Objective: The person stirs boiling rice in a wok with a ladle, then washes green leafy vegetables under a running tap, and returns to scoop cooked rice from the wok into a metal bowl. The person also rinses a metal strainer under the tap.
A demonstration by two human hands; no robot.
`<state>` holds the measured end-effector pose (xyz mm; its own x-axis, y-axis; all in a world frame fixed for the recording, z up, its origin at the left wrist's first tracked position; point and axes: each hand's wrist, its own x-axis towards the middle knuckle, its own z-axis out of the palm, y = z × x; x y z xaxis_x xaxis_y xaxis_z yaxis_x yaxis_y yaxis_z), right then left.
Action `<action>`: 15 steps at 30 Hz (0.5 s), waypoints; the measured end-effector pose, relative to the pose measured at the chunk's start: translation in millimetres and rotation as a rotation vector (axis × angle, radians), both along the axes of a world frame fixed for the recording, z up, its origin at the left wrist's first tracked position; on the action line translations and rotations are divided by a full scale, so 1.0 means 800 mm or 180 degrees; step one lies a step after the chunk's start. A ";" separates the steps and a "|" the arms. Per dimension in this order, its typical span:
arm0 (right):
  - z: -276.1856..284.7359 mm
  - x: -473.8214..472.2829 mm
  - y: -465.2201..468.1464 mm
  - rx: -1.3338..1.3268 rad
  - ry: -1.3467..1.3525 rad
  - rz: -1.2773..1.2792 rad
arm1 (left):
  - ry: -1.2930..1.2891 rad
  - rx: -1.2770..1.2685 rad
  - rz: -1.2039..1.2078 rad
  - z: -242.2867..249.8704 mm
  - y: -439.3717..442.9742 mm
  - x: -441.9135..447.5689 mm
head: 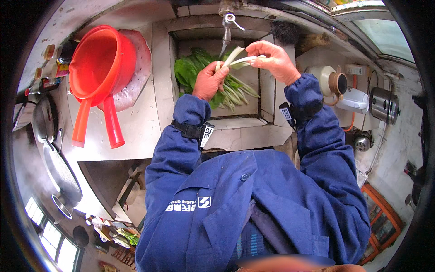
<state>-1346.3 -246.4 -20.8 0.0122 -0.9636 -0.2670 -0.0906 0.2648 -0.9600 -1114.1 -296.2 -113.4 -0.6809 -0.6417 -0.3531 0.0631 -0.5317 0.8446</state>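
My left hand (210, 81) grips a small bunch of leafy greens by the pale stalks (234, 56), held over a tiled sink (217, 123). To its right, my right hand (274, 62) pinches the end of one white stalk between thumb and fingers. More leafy greens (186, 73) lie in the basin below, leaves to the left and stalks (239, 93) pointing lower right. Above the bunch a metal tap (227, 32) reaches down from the back wall, with what looks like a thin stream of water at its spout. My left hand covers part of the greens beneath.
Nested red plastic ladles (98, 64) rest on a perforated pinkish lid or tray (137, 73) on the left counter. Bottles (44, 85) line the far left. At right stand a cream jug-like vessel (321, 81), a steel pot (382, 105) and a dark scrubber (284, 32).
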 end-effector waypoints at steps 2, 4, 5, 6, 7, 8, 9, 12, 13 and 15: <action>0.004 0.013 0.009 -0.0098 -0.0392 -0.0421 | 0.0438 0.0304 0.0171 0.007 0.007 -0.002; 0.006 0.028 0.016 -0.0319 -0.0796 -0.0731 | 0.0501 0.0160 0.0283 0.014 0.012 -0.006; 0.007 0.036 0.018 -0.0409 -0.0830 -0.0908 | 0.0553 0.0083 0.0328 0.017 0.013 -0.008; 0.007 0.044 0.020 -0.0474 -0.0847 -0.1105 | 0.0641 -0.0045 0.0368 0.020 0.013 -0.011; 0.008 0.050 0.020 -0.0536 -0.0864 -0.1304 | 0.0582 -0.0276 0.0472 0.022 0.013 -0.013; 0.010 0.054 0.021 -0.0674 -0.0788 -0.1313 | 0.0532 -0.0506 0.0578 0.023 0.013 -0.015; 0.013 0.058 0.023 -0.0722 -0.0809 -0.1267 | 0.0483 -0.0737 0.0684 0.023 0.013 -0.016; 0.016 0.064 0.022 -0.0887 -0.0908 -0.1099 | 0.0565 -0.0198 0.0729 0.021 0.007 -0.015; 0.015 0.064 0.019 -0.0790 -0.1228 -0.1228 | 0.0469 -0.0008 0.0715 0.019 0.005 -0.015; 0.007 0.062 0.011 -0.0599 -0.1913 -0.1385 | 0.0343 0.0364 0.0720 0.016 0.002 -0.014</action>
